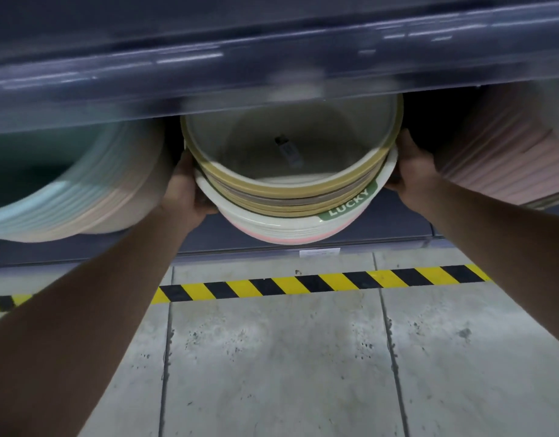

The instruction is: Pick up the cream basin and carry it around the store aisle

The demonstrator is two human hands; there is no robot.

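I judge the basin (303,223) to be light, stiff plastic with a smooth, rather slippery wall. Its rolled rim is the sensible place to take hold, one side each. It lies on its side on the low shelf (398,230), mouth facing me, with yellow-rimmed basins (272,184) nested inside it and a pink one behind. That adds weight, and I expect the nested ones could slide out if I tip the mouth down.

My left hand (190,190) clasps its left rim and my right hand (410,165) its right rim, so the basin sits squarely between them. Both hands curl round the edge, but the fingertips go behind the rim and I cannot tell how deep they reach. More stacks (82,197) lie left and right, close by.
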